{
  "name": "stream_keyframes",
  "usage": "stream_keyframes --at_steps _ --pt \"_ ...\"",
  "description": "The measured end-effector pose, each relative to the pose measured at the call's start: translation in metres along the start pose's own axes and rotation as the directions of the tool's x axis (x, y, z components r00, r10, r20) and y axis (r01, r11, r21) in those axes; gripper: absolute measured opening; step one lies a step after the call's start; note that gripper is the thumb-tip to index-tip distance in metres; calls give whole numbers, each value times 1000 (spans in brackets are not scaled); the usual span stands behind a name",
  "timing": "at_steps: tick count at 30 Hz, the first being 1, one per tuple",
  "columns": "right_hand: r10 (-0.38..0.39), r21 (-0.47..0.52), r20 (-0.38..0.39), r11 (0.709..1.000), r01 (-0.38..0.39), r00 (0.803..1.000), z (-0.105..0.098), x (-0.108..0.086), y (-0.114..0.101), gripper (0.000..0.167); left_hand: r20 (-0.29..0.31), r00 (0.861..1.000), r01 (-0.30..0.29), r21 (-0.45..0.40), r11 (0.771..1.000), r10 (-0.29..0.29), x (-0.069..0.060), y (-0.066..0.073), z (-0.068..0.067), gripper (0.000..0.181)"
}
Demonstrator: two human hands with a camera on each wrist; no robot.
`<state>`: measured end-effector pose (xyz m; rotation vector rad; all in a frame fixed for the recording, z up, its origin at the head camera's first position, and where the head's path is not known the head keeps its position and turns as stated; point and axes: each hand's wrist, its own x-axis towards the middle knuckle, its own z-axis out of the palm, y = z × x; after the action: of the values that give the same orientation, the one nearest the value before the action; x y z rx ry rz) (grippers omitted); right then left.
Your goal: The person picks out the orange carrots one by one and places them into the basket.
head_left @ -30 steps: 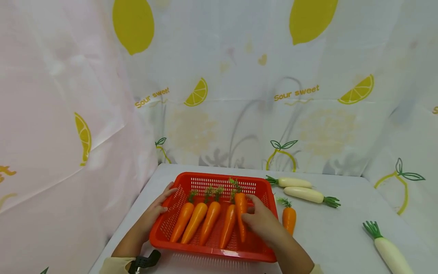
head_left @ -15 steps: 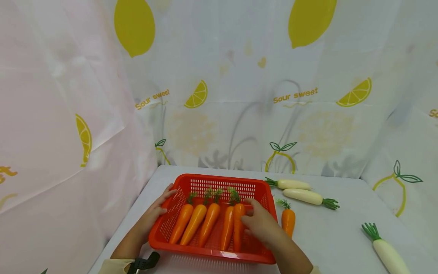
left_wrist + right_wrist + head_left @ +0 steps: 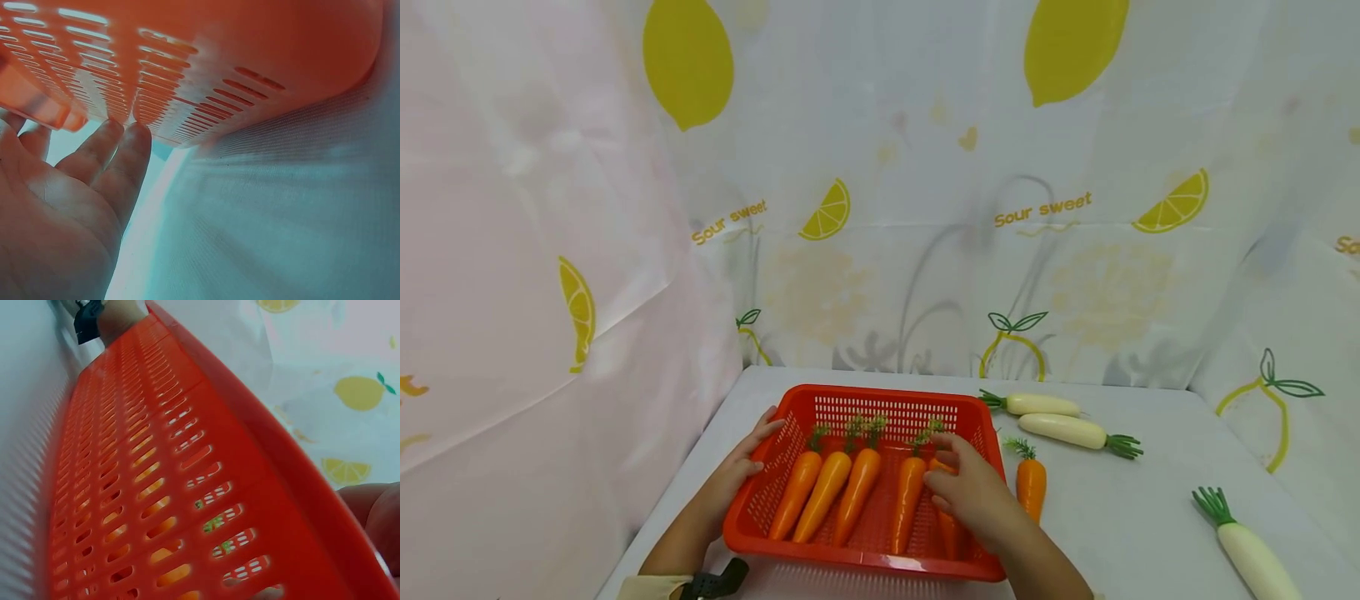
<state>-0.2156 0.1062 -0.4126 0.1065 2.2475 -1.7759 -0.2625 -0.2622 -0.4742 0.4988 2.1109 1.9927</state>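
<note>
A red plastic basket (image 3: 868,558) with slotted walls stands on the table, several orange carrots in it. My left hand (image 3: 730,479) is at its left side; in the left wrist view, fairly straight fingers (image 3: 128,169) touch the outer slotted wall (image 3: 169,69). My right hand (image 3: 973,492) hovers inside the basket's right part, fingers loosely bent. Beneath it lies the rightmost carrot (image 3: 951,533), its upper part mostly hidden by the fingers. Another carrot (image 3: 908,504) is just left of the fingertips. Three more carrots lie side by side at the left, including the middle one (image 3: 830,496).
Outside the basket's right wall lies one carrot (image 3: 1031,487). Two white radishes (image 3: 1063,429) with green tops are behind it, and another radish (image 3: 1258,558) lies at the front right. A lemon-print cloth (image 3: 880,275) encloses the table at the back and sides.
My right hand has lowered a carrot into the basket and let it go. The two right-hand carrots have since moved rightward and apart. My left hand has stayed at the basket's side.
</note>
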Motion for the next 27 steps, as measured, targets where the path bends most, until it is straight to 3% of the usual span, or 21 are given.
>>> stream_keyframes --at_steps 10,18,27 --pt "-74 137 7 988 72 997 -1 -6 1 56 19 999 -38 21 999 38 -1 -3 -2 72" --pt "-120 307 46 946 100 992 -11 -10 0 50 16 999 -45 32 998 45 2 -1 -2 72" --pt "-190 399 75 905 145 979 -17 -12 3 54 -2 1000 -10 48 999 10 -2 -2 -1 74"
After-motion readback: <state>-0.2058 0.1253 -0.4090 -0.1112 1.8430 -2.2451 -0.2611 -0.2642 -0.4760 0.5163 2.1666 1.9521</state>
